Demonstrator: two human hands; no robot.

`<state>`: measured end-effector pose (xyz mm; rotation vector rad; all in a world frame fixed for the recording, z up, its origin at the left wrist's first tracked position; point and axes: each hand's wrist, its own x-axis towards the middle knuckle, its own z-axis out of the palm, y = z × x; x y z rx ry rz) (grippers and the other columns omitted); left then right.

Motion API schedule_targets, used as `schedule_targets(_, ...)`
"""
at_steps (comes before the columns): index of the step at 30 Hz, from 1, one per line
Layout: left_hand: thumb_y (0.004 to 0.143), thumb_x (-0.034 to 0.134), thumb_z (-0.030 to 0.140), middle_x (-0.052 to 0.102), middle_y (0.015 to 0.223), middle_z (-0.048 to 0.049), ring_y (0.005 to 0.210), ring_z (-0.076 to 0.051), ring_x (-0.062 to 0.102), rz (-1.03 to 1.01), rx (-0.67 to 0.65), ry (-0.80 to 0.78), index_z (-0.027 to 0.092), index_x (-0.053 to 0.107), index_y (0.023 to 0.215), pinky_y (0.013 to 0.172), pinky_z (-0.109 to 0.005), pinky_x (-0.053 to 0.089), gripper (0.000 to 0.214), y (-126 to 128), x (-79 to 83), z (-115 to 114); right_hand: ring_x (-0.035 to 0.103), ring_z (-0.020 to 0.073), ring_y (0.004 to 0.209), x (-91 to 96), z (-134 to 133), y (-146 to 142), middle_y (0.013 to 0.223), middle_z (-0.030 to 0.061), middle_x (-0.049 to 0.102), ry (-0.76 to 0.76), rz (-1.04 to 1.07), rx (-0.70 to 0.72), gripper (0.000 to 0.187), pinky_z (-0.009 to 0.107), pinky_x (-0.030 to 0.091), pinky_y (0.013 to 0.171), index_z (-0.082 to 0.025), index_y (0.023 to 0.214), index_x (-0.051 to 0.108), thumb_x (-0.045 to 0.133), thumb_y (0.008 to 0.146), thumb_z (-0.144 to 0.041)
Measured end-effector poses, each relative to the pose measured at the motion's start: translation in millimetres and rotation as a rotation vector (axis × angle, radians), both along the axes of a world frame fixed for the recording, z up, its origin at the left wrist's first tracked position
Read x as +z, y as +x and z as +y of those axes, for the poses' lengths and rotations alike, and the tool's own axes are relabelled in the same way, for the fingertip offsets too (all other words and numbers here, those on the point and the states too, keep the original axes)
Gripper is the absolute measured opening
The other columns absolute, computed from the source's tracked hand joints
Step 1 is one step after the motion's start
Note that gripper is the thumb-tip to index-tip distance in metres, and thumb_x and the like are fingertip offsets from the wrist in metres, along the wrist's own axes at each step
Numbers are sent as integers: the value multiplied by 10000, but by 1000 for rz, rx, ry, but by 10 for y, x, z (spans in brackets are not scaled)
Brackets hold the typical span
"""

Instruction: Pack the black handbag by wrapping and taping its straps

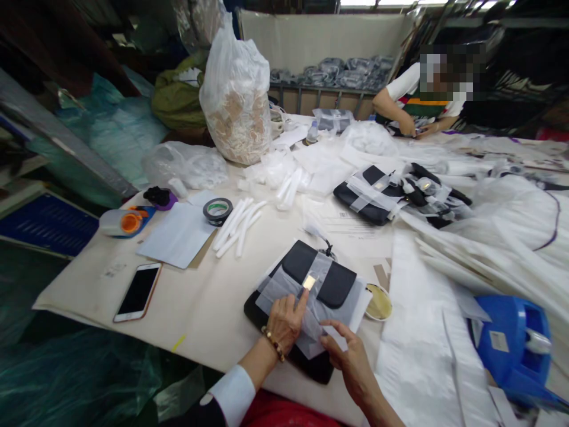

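A black flap bag [297, 261] lies on the table before me, crossed by strips of translucent white tissue paper [280, 290]. A gold clasp [310, 283] shows at the middle of its flap. My left hand [287, 320], wearing a beaded bracelet, rests on the tissue with its index finger stretched out to the clasp's lower edge and its other fingers bent. At the lower right of the bag, the thumb and index finger of my right hand [349, 356] close around the tissue's edge. A round dish of yellowish stuff [379, 302] stands right of the bag.
A phone [138, 292], a tape dispenser [122, 222], a tape roll [217, 210] and white rolled strips [237, 228] lie left. Another wrapped black bag [370, 194] sits further back. A blue device [511, 344] stands right. A co-worker [422, 101] works across the table.
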<state>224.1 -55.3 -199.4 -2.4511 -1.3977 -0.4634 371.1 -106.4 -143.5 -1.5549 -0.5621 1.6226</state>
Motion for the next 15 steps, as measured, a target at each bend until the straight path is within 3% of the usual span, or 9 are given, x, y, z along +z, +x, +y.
schedule_targets(4, 861, 376, 150, 441, 672, -26, 583, -139, 457, -2, -4, 25, 146, 446, 1227, 504, -254, 359, 372, 33, -13, -21, 220, 50, 419, -38, 6, 14, 446, -82, 334, 40, 4, 64, 355, 214, 134, 425, -153, 774, 642, 714, 535, -405)
schedule_targets(9, 866, 399, 184, 440, 666, -22, 577, -138, 463, -10, 12, 44, 143, 458, 1212, 497, -251, 356, 354, 58, -25, -25, 202, 43, 419, -113, -18, 63, 448, -90, 299, 58, 133, 25, 368, 209, 137, 420, -143, 751, 637, 726, 529, -422)
schedule_targets(15, 862, 410, 169, 434, 656, -20, 569, -142, 461, -4, 9, 49, 133, 480, 1187, 501, -261, 357, 334, 74, 21, -37, 198, 47, 405, -160, 13, 26, 410, -82, 300, 50, 1, 72, 342, 212, 124, 406, -134, 695, 638, 677, 576, -453)
